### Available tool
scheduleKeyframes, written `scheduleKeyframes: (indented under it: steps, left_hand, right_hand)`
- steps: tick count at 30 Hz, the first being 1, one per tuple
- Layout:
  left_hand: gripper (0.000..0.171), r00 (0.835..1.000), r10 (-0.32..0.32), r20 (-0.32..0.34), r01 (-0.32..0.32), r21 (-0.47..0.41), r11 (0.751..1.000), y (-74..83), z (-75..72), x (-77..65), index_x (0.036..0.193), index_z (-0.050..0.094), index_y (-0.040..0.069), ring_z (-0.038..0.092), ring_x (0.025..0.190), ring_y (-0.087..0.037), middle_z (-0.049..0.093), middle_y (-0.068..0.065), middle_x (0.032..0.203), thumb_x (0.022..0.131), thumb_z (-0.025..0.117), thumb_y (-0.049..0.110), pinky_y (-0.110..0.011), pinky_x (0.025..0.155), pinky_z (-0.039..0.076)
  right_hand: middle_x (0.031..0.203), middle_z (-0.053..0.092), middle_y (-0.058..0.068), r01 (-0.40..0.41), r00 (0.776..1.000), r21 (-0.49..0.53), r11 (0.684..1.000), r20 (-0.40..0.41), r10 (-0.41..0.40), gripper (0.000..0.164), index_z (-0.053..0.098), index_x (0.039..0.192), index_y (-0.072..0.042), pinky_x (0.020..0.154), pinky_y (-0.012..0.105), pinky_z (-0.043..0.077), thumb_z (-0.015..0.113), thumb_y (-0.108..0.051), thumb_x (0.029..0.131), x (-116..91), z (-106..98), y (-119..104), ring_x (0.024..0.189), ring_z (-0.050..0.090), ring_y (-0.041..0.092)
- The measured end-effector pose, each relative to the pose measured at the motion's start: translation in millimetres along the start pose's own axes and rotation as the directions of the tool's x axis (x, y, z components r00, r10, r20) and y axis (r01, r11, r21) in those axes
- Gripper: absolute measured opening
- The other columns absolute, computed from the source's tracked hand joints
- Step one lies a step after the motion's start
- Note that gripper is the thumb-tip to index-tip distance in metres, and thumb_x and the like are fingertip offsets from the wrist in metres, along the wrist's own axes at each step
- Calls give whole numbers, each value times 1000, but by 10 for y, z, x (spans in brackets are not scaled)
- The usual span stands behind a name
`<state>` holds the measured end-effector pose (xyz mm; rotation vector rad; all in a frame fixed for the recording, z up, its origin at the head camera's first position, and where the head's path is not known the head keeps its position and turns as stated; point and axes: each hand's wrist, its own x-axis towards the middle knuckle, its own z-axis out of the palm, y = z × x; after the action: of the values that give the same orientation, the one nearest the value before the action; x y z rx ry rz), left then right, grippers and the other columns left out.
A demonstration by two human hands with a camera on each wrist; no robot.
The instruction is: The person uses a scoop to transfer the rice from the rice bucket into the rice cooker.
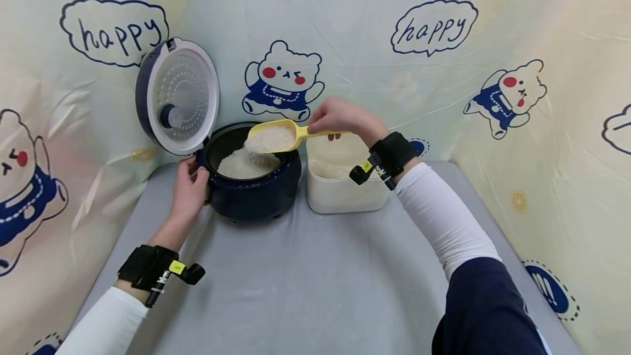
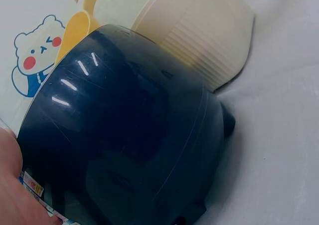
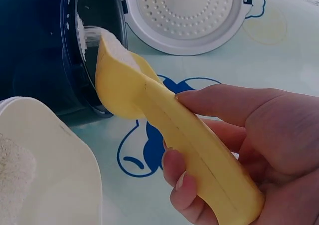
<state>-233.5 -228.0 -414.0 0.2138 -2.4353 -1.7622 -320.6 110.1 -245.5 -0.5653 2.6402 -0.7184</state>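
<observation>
A dark blue rice cooker (image 1: 251,196) stands with its lid (image 1: 179,97) raised on the left and a mound of white rice (image 1: 241,164) in its pot. My left hand (image 1: 189,185) grips the cooker's left side by the hinge, thumb in front and other fingers partly hidden. Over the pot's right rim, my right hand (image 1: 340,116) holds a yellow scoop (image 3: 194,150) by its handle. The scoop is tilted left, loaded with rice (image 3: 117,50), and grains stream from its lip into the pot.
Right of the cooker stands a cream-coloured bin (image 1: 345,196) with rice inside, below my right hand. Both sit on a grey-covered table (image 1: 296,278). A printed cloth backdrop (image 1: 355,26) hangs close behind and at both sides.
</observation>
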Motion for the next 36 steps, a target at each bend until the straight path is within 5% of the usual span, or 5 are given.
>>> scheduleKeyframes:
  steps: [15, 22, 36]
  left_hand:
    - [61, 1000, 8, -15, -8, -5, 1000, 26, 3, 2, 164, 20, 9, 35, 148, -33, 29, -16, 167, 109, 32, 33, -41, 72, 53]
    - [61, 1000, 5, -13, -5, -11, 1000, 10, 7, 1, 164, 20, 9, 35, 148, -33, 28, -17, 168, 109, 32, 33, -41, 72, 52]
    - [61, 1000, 3, -18, -3, -9, 1000, 5, 13, 2, 163, 21, 8, 38, 144, -31, 31, -16, 166, 109, 32, 33, -34, 69, 51]
  right_hand:
    - [104, 65, 11, 2, 999, -57, 998, -40, -4, 28, 74, 124, -5, 71, 33, 54, 66, -17, 101, 26, 38, -206, 70, 57, 24]
    - [105, 64, 11, 42, 996, -109, 993, -68, -50, 29, 73, 126, -3, 65, 25, 49, 65, -14, 101, 60, 68, -250, 74, 57, 26]
    - [110, 63, 12, 17, 992, -164, 986, -118, -37, 31, 66, 128, -3, 72, 28, 43, 68, -12, 98, 94, 186, -206, 83, 53, 23]
